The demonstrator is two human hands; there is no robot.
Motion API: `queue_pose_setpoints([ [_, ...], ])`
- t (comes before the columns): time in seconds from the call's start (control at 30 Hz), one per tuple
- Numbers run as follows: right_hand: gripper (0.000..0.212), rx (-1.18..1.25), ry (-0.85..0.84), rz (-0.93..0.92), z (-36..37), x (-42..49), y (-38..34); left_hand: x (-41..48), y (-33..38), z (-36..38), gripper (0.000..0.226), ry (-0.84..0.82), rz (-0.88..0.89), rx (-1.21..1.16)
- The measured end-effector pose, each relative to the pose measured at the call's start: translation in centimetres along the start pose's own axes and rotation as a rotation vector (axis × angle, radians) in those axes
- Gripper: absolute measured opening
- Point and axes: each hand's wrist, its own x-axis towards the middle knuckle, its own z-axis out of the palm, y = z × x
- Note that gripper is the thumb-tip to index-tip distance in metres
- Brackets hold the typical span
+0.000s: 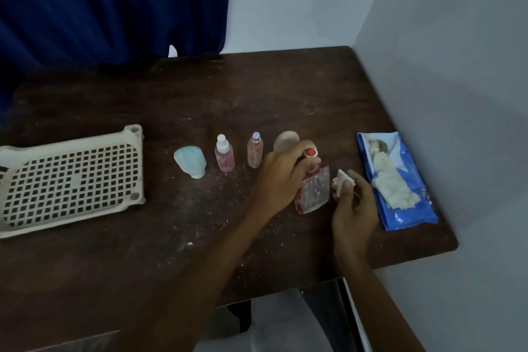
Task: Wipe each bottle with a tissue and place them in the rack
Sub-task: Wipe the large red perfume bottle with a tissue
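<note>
Open desk behind the bottles, also between rack and blue bottle. Blue bottle, spray bottle and capped pink bottle stand close, narrow gaps. Tissue pack fills right edge, wall just beyond.

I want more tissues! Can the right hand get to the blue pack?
Probably yes. The blue pack lies just beside the right hand, with nothing between them, though its fingers already pinch a tissue.
</note>
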Motion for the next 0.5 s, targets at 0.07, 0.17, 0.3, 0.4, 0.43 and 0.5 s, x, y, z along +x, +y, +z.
queue_pose_setpoints([
  [0.07,0.027,0.049,-0.014,-0.034,0.0,-1.3,-0.1,-1.6,-0.4,-0.9,0.016,0.034,-0.02,-0.071],
  [0.17,0.029,0.114,-0.065,-0.105,0.4,-3.5,0.2,-3.7,-1.5,-2.6,0.021,0.044,-0.036,-0.156],
  [0.3,0.026,0.223,-0.138,-0.171,1.5,-5.9,1.0,-5.7,-4.1,-4.5,0.014,0.046,-0.064,-0.22],
  [0.4,0.025,0.331,-0.208,-0.179,2.2,-7.2,2.0,-7.0,-5.8,-5.4,0.014,0.09,-0.054,-0.254],
  [0.43,0.024,0.365,-0.228,-0.175,2.4,-7.5,2.4,-7.3,-6.2,-5.6,0.016,0.104,-0.053,-0.257],
  [0.5,0.023,0.42,-0.247,-0.171,2.9,-8.0,3.0,-7.7,-6.7,-5.9,0.023,0.137,-0.057,-0.26],
])
